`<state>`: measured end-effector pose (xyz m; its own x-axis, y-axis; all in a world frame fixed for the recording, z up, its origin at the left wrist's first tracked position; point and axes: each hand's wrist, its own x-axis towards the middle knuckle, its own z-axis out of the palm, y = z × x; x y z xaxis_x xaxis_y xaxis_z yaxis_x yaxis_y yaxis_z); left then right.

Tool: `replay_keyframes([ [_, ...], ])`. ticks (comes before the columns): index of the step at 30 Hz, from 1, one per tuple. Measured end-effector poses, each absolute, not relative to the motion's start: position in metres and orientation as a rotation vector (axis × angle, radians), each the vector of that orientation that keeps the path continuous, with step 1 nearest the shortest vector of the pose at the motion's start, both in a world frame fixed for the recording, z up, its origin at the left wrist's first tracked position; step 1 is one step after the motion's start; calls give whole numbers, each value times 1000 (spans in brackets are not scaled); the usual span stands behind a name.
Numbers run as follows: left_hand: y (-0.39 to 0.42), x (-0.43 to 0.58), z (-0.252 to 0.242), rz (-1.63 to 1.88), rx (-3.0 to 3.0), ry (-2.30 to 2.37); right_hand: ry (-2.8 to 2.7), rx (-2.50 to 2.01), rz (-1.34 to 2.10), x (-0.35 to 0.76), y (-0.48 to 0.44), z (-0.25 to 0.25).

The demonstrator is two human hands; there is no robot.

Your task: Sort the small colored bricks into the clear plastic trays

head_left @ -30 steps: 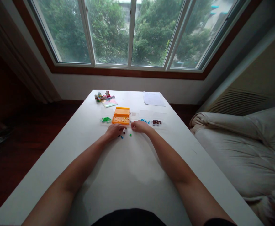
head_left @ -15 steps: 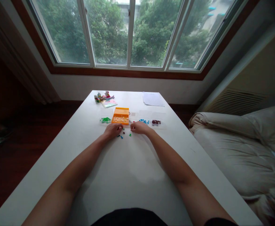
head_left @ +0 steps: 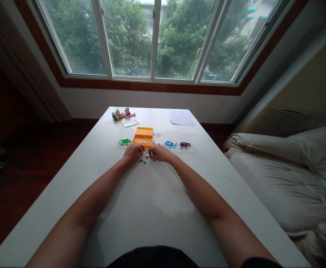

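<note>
My left hand (head_left: 134,152) rests near the front of an orange box (head_left: 144,132), its fingers closed; what they pinch is too small to make out. Close beside it, my right hand (head_left: 160,153) has its fingers curled together above a few loose small pieces, and its contents cannot be made out either. Blue pieces (head_left: 144,162) and a dark piece (head_left: 140,160) lie on the white table just below the hands. A green piece (head_left: 154,160) is partly covered by my right hand. Small light-coloured pieces sit inside the orange box.
Clear containers hold green pieces (head_left: 125,142), blue pieces (head_left: 170,144) and dark brown pieces (head_left: 185,144). Small figurines (head_left: 127,111) and a colourful card (head_left: 129,121) are at the far left of the white table (head_left: 157,208). White paper (head_left: 181,117) lies at the far right.
My right hand has moved left toward my left hand, uncovering more of the blue pieces in their container. My left hand has shifted only slightly.
</note>
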<state>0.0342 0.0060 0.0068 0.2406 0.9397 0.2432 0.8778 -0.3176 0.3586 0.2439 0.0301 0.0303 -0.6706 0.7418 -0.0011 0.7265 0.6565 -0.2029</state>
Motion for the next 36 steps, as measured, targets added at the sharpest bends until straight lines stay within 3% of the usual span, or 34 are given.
replay_keyframes([
  [12,15,23,5,791,2226,1897,-2639,-1226,242,235,23,25],
  [25,30,-27,5,1115,1630,2345,-1556,-1750,-123,344,55,22],
  [31,32,-37,0,1120,1555,2370,-1419,-1854,-149,361,58,10],
  [36,29,-26,0,1112,1676,2292,-1596,-1679,-96,340,53,10],
])
